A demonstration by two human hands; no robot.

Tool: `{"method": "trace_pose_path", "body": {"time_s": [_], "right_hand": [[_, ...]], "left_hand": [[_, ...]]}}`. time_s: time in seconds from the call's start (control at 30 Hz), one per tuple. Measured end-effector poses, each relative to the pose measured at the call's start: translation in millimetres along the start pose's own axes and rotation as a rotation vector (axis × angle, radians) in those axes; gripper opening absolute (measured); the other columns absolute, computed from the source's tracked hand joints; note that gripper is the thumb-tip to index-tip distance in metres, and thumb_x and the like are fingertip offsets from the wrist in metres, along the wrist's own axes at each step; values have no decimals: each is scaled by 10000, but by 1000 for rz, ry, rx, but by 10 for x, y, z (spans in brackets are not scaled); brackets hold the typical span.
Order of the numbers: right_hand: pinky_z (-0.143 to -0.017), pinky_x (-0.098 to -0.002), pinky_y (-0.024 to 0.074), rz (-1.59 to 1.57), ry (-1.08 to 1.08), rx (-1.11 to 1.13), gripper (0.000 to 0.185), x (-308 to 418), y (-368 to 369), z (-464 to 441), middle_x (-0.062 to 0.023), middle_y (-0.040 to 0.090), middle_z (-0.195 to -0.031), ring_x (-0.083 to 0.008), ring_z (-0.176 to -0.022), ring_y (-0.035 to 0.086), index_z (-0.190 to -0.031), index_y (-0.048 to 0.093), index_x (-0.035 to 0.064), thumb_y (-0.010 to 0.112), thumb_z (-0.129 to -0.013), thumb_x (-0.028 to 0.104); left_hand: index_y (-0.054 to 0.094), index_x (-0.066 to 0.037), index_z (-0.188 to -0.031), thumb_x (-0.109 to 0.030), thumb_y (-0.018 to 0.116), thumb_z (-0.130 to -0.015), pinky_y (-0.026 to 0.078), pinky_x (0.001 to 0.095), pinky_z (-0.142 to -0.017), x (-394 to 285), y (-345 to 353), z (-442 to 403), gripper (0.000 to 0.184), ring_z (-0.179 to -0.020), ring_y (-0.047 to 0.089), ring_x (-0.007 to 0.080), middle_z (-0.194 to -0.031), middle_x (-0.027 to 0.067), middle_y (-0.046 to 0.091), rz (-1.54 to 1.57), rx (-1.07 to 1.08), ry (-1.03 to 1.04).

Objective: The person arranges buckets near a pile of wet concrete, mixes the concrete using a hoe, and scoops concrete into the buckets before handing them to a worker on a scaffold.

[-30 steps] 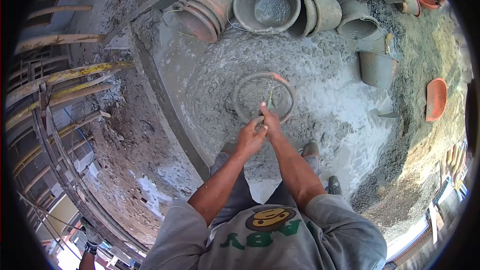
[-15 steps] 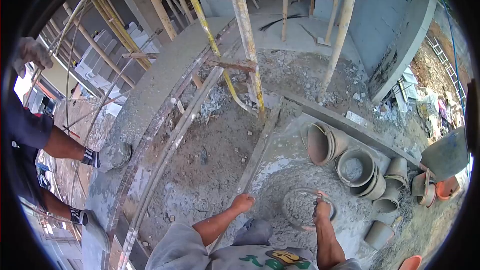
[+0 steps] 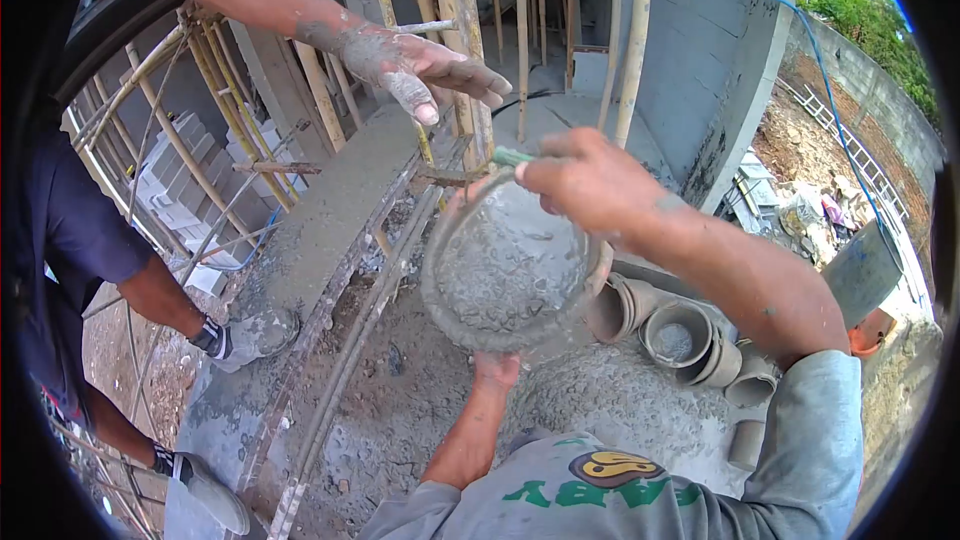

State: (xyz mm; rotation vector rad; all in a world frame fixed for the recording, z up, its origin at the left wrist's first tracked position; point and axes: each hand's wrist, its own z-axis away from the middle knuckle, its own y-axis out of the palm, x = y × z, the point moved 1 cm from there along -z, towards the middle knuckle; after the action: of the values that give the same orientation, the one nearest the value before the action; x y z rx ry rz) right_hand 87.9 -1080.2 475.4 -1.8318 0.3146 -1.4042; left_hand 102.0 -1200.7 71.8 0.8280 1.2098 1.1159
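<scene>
A: Where is the bucket (image 3: 429,280)?

B: It is at the middle of the view, lifted above the rough ground (image 3: 390,390), its mouth toward the camera and grey wet mix (image 3: 510,270) inside

A: How do the person's hands hold it?

B: The right hand (image 3: 580,180), at the bucket's one o'clock, has its fingers closed around the green handle (image 3: 512,155). The left hand (image 3: 497,368) is at six o'clock, against the lower side; its fingers are hidden, so one cannot tell whether they grip

A: Is there room at the edges?

B: At eleven o'clock the co-worker's hand (image 3: 430,70) reaches with fingers spread, and a gap separates it from the rim. From ten to eight o'clock runs the edge of a concrete ledge (image 3: 330,210), leaving ground between; at four o'clock other buckets (image 3: 720,365) stand lower, taking up that side
</scene>
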Motion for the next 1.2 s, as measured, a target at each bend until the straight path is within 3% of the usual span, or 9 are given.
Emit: {"method": "trace_pose_path", "body": {"time_s": [0.17, 0.27, 0.57, 0.7, 0.77, 0.87, 0.93, 1.0, 1.2], "right_hand": [[-583, -385, 420, 350, -483, -85, 268, 722, -224, -522, -173, 582, -709, -254, -648, 571, -831, 612, -49, 487, -759, 176], [-736, -359, 520, 740, -600, -122, 444, 1091, 44, -1503, -93, 669, -965, -280, -838, 650, -1073, 643, 112, 647, -733, 398], [-765, -375, 508, 851, -631, -249, 461, -1236, -1001, -1398, -144, 657, -985, -300, -865, 642, -1087, 623, 76, 622, -765, 406], [-778, -381, 502, 556, -34, -492, 470, -3601, -1948, 294, -166, 652, -994, -309, -877, 639, -1093, 614, 60, 610, -779, 409], [-770, -373, 473, 303, 468, -638, 425, -5066, -1667, 1711, -173, 656, -902, -284, -829, 630, -1062, 596, 27, 555, -843, 389], [-904, -440, 410, 31, 1301, -799, 490, -7212, -161, 4031, -283, 575, -1090, -404, -1072, 529, -1061, 542, -49, 521, -824, 380], [-766, -401, 482, -40, 1485, -450, 429, -7528, 1115, 5228, -219, 643, -894, -342, -870, 620, -1010, 596, -39, 575, -811, 340], [-486, -311, 479, -422, 1586, -361, 332, -7916, 2663, 6462, -103, 629, -763, -178, -564, 588, -957, 605, -16, 615, -796, 273], [-401, -331, 438, -953, 2083, -615, 193, -7415, 4007, 7896, -109, 604, -656, -187, -448, 540, -880, 595, -4, 576, -795, 168]], "left_hand": [[331, -80, -1345, -565, 450, -830, 269, 526, -1041, -727, 891, 24, 717, -1262, 315, 368, -1397, 169, 297, -211, -123, 181], [251, -74, -1384, -585, 422, -847, 234, 557, -1056, -1048, 1103, 82, 760, -1300, 252, 400, -1416, 200, 245, -143, -231, 288], [175, -54, -1417, -497, 393, -916, 236, 545, -1077, -1680, 894, 96, 703, -1319, 288, 372, -1439, 199, 255, -411, -150, 708], [399, -61, -1311, -441, 473, -903, 339, 446, -1019, -796, -121, -290, 562, -1195, 465, 280, -1310, 113, 464, -679, -482, 334], [429, -76, -1293, -396, 466, -916, 389, 396, -953, 169, -655, -358, 496, -1133, 517, 260, -1213, 97, 543, -912, -623, 28], [550, -45, -1174, -322, 597, -855, 465, 349, -775, 1881, -1356, -59, 425, -892, 609, 222, -979, 106, 629, -1415, -442, -493], [601, -27, -1067, -312, 635, -833, 461, 303, -723, 2943, -1584, 83, 371, -794, 596, 190, -898, 83, 634, -1923, 55, -563], [620, -6, -1023, -338, 661, -812, 446, 299, -734, 3992, -1557, 18, 395, -790, 570, 170, -895, 78, 630, -1805, -122, -797], [492, -44, -1231, -406, 628, -814, 418, 454, -855, 5583, -2729, -1413, 570, -1033, 508, 283, -1153, 119, 537, -1934, -455, -696]]}}
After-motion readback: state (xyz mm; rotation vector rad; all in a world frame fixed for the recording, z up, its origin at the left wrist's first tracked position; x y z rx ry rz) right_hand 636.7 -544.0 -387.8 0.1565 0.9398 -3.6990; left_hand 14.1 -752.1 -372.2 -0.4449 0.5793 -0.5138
